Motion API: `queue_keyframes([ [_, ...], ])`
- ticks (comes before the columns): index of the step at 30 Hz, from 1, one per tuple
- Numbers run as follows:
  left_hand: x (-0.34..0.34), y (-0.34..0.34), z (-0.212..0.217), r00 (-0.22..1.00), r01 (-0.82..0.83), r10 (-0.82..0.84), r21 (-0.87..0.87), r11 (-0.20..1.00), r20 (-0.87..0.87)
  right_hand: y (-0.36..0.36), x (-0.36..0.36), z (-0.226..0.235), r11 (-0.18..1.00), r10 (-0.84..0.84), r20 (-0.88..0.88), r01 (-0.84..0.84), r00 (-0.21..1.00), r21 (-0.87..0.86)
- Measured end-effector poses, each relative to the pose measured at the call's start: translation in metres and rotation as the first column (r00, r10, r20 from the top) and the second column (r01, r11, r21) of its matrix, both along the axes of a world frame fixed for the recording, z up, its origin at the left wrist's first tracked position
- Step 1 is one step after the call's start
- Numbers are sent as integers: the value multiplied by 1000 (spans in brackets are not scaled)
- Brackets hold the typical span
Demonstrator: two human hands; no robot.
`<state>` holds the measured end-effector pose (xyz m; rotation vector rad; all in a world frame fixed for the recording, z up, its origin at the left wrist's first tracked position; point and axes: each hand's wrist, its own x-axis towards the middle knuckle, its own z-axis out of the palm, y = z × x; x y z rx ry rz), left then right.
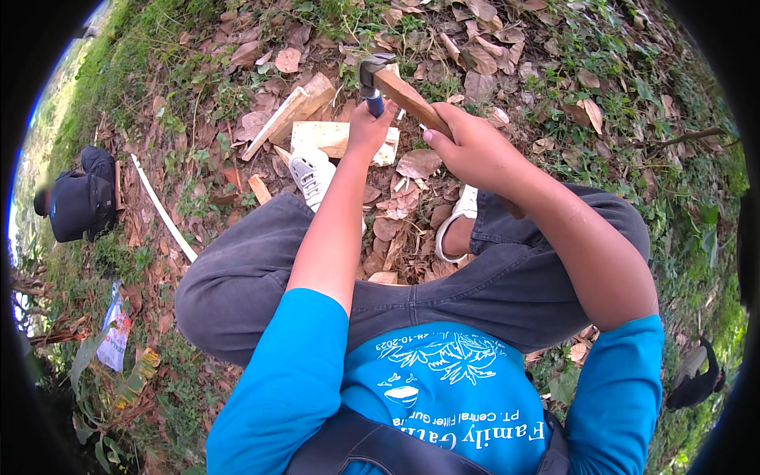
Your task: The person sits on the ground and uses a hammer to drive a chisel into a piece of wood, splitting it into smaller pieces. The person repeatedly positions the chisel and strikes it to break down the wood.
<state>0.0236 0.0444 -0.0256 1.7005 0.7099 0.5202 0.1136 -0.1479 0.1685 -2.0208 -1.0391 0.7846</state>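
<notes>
My right hand [473, 149] is closed round the wooden handle of a hammer [405, 96], which slants up and to the left. The dark metal hammer head is right at the top end of a blue-handled chisel [375, 104]; whether they touch I cannot tell. My left hand [369, 128] grips that chisel, and its blade is hidden. Below and left of my left hand, a pale wood block [326, 138] lies on the ground by my white shoe [311, 176]. Beyond it rests a split wooden piece [279, 120].
Dry leaves [478, 60] and green plants cover the ground. A long pale strip [161, 199] lies at the left, near a person in dark clothes [83, 196]. Lower left is a plastic bag [115, 332]. Another person [697, 378] is at the far right.
</notes>
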Motion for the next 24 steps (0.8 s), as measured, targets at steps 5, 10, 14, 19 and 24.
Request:
queue_keyframes([
  [5,0,5,5,993,10,-8,14,1000,-120,8,2,25,983,-105,13,102,994,153],
  [10,-1,4,9,994,8,-6,19,1000,-109,16,-5,61,863,-215,61,161,975,478],
  [14,7,6,4,983,42,-42,-5,999,-178,5,5,-6,991,20,101,-7,995,-132],
  [19,-1,3,-3,998,-18,19,17,1000,-60,6,-12,23,987,-99,-21,101,995,126],
  [24,7,1,4,999,-22,22,-35,999,-24,18,-7,50,745,-305,156,133,939,653],
])
